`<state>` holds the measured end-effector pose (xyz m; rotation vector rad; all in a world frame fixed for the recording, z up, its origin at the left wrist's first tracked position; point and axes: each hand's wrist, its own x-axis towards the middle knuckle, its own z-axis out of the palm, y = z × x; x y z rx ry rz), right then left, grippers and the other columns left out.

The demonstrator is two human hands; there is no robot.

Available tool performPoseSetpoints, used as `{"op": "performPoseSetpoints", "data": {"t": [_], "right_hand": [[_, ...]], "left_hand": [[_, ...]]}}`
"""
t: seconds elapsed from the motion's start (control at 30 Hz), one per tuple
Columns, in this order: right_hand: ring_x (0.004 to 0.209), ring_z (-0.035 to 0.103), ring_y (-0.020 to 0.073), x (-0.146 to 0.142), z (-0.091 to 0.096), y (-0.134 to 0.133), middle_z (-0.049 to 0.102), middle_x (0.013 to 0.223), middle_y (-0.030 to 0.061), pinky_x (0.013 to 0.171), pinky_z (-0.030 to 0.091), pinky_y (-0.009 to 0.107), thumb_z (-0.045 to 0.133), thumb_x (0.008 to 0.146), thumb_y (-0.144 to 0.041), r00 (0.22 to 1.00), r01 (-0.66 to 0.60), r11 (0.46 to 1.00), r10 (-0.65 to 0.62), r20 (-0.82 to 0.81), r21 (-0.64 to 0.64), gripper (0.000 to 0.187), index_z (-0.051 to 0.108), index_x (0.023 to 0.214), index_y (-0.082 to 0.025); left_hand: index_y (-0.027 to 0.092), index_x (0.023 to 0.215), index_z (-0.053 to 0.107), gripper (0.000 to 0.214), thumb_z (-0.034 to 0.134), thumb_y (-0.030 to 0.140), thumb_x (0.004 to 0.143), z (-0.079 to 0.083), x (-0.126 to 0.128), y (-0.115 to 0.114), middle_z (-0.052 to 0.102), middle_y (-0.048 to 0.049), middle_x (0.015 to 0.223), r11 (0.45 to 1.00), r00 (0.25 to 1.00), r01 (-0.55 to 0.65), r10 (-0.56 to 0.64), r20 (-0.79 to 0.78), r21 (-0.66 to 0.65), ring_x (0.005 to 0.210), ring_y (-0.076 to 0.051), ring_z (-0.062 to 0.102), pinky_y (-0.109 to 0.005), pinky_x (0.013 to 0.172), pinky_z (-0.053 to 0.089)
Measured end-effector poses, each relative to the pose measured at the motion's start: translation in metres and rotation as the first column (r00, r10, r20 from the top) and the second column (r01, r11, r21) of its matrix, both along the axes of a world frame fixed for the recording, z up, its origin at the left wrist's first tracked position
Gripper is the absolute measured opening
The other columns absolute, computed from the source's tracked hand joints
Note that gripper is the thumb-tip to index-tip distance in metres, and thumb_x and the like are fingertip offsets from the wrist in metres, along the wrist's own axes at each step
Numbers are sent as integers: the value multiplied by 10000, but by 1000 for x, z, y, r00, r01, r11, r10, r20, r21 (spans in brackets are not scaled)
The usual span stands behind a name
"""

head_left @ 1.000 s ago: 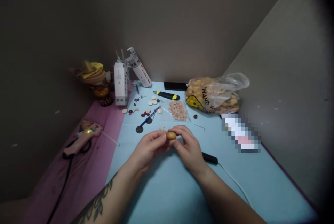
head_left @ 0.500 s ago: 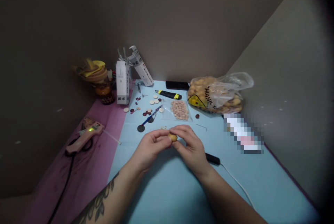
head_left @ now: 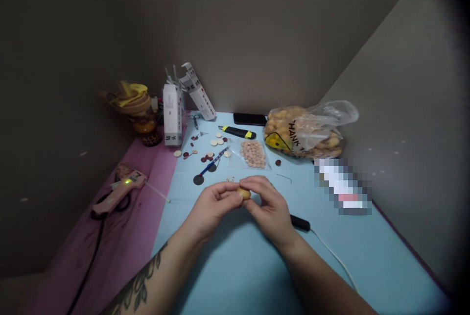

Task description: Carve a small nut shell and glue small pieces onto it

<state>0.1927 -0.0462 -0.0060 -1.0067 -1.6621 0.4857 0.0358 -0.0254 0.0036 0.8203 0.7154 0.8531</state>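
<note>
Both my hands meet over the middle of the light blue table (head_left: 235, 266). Between their fingertips sits a small round tan ball (head_left: 244, 193), perhaps wood or a nut. My left hand (head_left: 210, 207) pinches it from the left, and my right hand (head_left: 267, 207) curls round it from the right. Just beyond the hands lie tiny pale crumbs (head_left: 230, 178) and a small clear bag of pinkish discs (head_left: 252, 154).
A pink glue gun (head_left: 119, 192) with a green light lies on the purple cloth at left. A black-tipped corded tool (head_left: 300, 223) lies right of my wrist. Farther back are a bag of tan balls (head_left: 303, 133), a yellow-black knife (head_left: 237, 132), a phone (head_left: 249, 119), white boxes (head_left: 172, 114) and loose discs (head_left: 205, 158).
The hands have stayed together on the ball, with only small shifts of the fingers. The view has drifted slightly.
</note>
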Motion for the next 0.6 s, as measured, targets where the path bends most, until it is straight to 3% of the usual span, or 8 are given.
{"op": "performPoseSetpoints", "data": {"t": [0.6], "right_hand": [[964, 610, 203, 0, 2, -2, 658, 1004, 45, 855, 496, 371, 625, 857, -173, 998, 20, 1000, -21, 56, 21, 248, 669, 1076, -283]], "left_hand": [[139, 972, 735, 326, 788, 315, 702, 0, 0, -1, 742, -82, 924, 1000, 999, 13, -12, 32, -20, 828, -156, 646, -274, 814, 465]]}}
